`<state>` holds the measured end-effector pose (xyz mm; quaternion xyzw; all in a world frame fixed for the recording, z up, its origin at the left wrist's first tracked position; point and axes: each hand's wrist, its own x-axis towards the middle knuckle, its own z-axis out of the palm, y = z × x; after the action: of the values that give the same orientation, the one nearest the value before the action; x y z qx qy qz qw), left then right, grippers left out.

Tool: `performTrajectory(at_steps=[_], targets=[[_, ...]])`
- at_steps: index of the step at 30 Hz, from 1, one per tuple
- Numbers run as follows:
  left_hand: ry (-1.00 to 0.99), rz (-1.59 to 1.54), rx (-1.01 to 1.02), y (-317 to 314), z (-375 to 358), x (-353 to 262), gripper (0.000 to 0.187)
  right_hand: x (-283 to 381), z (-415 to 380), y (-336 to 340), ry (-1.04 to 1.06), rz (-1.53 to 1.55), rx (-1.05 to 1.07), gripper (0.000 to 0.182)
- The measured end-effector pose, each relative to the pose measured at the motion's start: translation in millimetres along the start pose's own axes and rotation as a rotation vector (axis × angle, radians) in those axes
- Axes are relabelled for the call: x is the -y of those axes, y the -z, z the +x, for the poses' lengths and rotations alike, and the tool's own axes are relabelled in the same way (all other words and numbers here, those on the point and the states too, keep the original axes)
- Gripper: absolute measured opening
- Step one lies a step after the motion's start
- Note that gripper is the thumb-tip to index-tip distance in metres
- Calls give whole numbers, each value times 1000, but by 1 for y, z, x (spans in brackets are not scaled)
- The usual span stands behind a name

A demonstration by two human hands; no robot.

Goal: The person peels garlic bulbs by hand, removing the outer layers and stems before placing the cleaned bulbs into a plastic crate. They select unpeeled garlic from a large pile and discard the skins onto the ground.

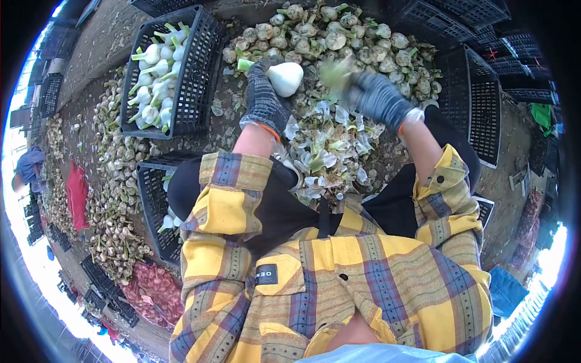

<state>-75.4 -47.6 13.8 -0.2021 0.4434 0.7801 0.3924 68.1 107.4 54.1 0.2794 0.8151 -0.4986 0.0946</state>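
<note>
My left hand (264, 95), in a grey striped glove, is closed around a white peeled garlic bulb (285, 79) whose short green stem points left. To its right, my right hand (376, 95), also gloved, is blurred by motion, with its fingers closed on a pale green, blurred piece of garlic peel or leaf (336, 74). The two hands are apart. Below and between them lies a heap of loose peelings (330, 148). Just beyond the hands is a pile of unpeeled garlic bulbs (336, 41).
A black crate (209, 72) of peeled bulbs (158, 69) stands at the upper left, a second crate (148, 212) near my left knee. Another black crate (484, 109) is at the right. More garlic (115, 212), a red net sack (152, 293) and a person (30, 169) are far left.
</note>
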Motion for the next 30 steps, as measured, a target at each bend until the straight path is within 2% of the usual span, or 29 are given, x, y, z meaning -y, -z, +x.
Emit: performTrajectory(at_steps=[2,3,4,6,7,8,10,11,12,13,14,15,16,17,19,20,22,23,25,26,28,29,30], targets=[[14,-35,-30,0,1,1,33,-6,-9,-17,298,-719,96,61],[-53,37,-46,-5,-6,2,39,-10,-12,-26,329,-736,-15,70],[-117,107,-58,-8,-10,4,47,-11,-8,-25,321,-734,-16,70],[-174,201,-29,-8,-6,6,51,0,9,-21,120,-28,98,70],[-232,273,63,-9,-7,8,50,10,6,-19,109,134,49,65],[-291,346,156,-9,-8,10,50,11,9,-22,108,137,46,65],[-250,413,202,-4,-5,16,51,16,15,-29,-224,561,139,54],[-864,1010,163,2,2,23,53,24,12,-29,-233,421,132,47],[-1491,1592,96,6,5,27,57,34,4,-23,-237,423,132,47],[-1288,1576,234,0,-2,22,66,45,-4,-18,-185,337,122,46],[-1287,1577,233,2,-1,22,66,51,-7,-16,-132,249,113,45],[-1203,1552,250,5,2,23,67,33,1,-21,-178,501,178,46],[-1119,1525,265,8,4,23,67,27,4,-22,-178,498,182,46],[-1118,1525,262,11,5,24,67,24,6,-23,-156,514,185,44],[-1413,1420,321,17,7,26,68,25,2,-23,-109,521,159,39],[-1412,1420,321,21,10,29,68,21,4,-24,-110,521,160,39],[-1002,1263,348,23,12,29,55,13,11,-27,-58,260,110,37],[-1004,1263,347,23,13,31,55,10,11,-28,-56,260,111,37],[-530,1009,153,6,-5,25,42,10,7,-31,-4,308,49,34],[-530,1009,153,-2,-15,22,42,12,5,-33,-4,309,49,34],[-484,1096,129,-13,-30,19,38,14,1,-35,248,-146,-144,29],[-569,1071,127,-7,-24,25,35,11,1,-37,235,-230,-186,25],[-569,1073,127,-4,-20,27,35,3,5,-38,235,-228,-186,25]])
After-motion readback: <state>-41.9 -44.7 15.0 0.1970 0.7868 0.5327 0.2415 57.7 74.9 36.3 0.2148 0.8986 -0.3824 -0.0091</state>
